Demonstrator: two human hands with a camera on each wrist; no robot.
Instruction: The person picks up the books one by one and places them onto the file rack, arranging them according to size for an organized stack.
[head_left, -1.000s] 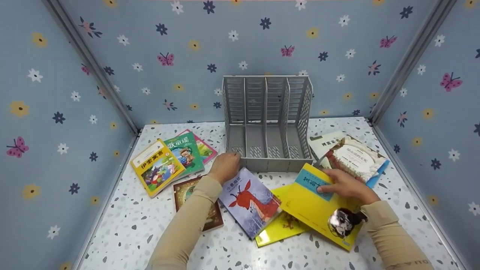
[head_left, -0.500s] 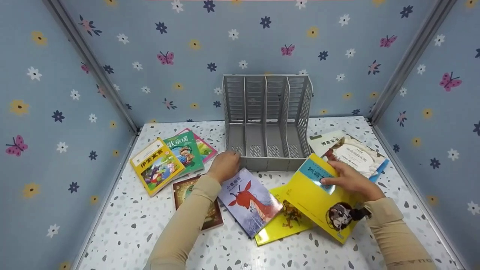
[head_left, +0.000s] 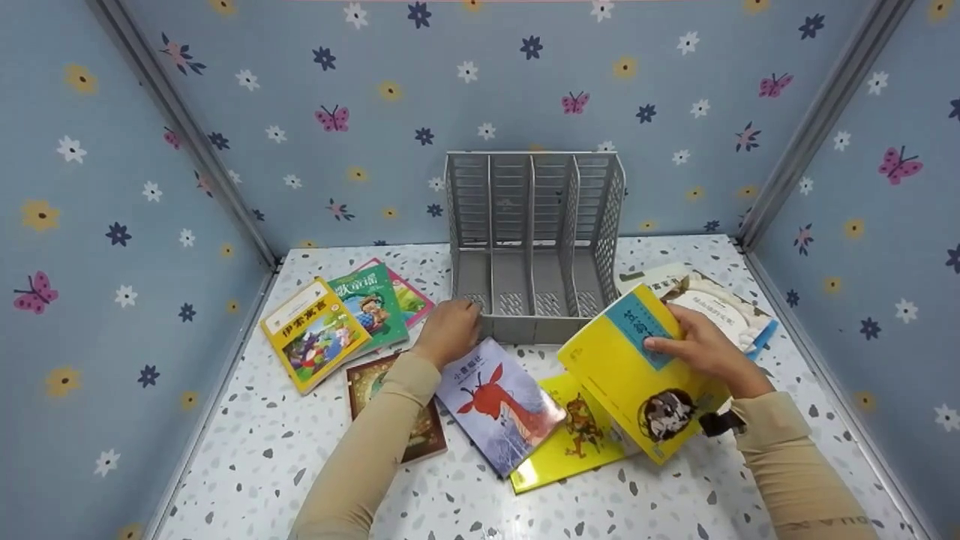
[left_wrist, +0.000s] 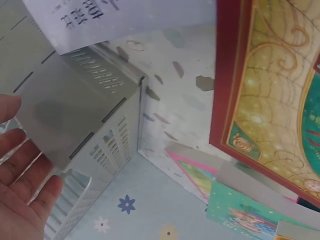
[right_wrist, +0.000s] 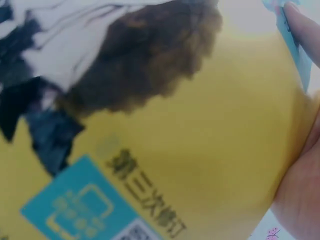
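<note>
Grip is what I watch first from my end: the right hand (head_left: 709, 352) pinches the yellow book (head_left: 615, 375) by its right-hand edge, thumb laid over the blue title panel (head_left: 637, 324), the other fingers mostly hidden behind. I read the book as lifted off the desk (head_left: 442, 502). It slants, its top corner just beside the front right corner of the grey rack (head_left: 536, 330) as I see it from the head view; whether they touch, I cannot tell. Its lower part overlaps my sight of the frog-picture book (head_left: 577, 435), which lies near the deer book (head_left: 501, 409).

The left hand (head_left: 450, 330) is at the rack's front left corner, fingers loosely bent at the rim; I cannot tell whether they grip it or merely rest there.

To handle this well, I would want the thumb pressing firmly and the hidden fingers spread wide behind, since one-edge support could let the far corner sag. I would lift the lower edge clear of the books beneath before swinging it, turn from the wrist slowly, and have the left hand bear lightly on the rim, so a bump from the book would not shift the rack.
</note>
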